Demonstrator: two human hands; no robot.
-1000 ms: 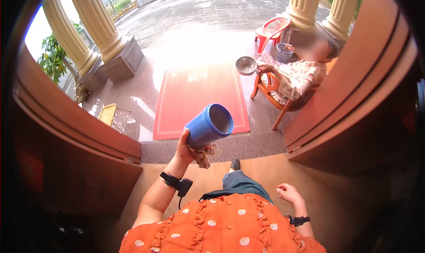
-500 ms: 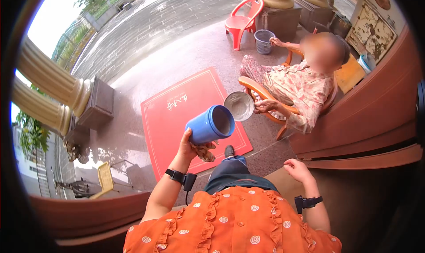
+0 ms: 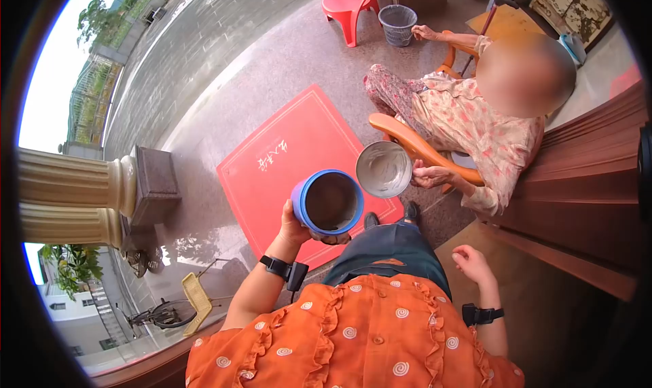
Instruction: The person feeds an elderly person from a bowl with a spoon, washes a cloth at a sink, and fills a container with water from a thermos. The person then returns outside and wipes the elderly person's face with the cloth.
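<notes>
My left hand (image 3: 293, 226) is wrapped round the side of a blue cylindrical container (image 3: 299, 196). Its open mouth is turned up toward me and the inside looks dark. A bit of brownish cloth (image 3: 331, 238) shows under the container, mostly hidden. Just right of the rim is a metal bowl (image 3: 384, 169) with whitish smears inside, held by a seated person's hand (image 3: 432, 175); container and bowl look close together, and I cannot tell if they touch. My right hand (image 3: 473, 262) hangs at my right side, fingers loosely bent, holding nothing.
The person sits in a wooden armchair (image 3: 401, 133) to the right. A red mat (image 3: 272, 184) covers the floor ahead. Beyond stand a red plastic chair (image 3: 350, 4) and a grey bin (image 3: 397, 26). A column base (image 3: 155, 184) is at left, a dark red door (image 3: 577, 184) at right.
The blue container has tipped more upright, its mouth now facing me. I am nearer the seated person, and both my shoes show. The bowl stays beside the container.
</notes>
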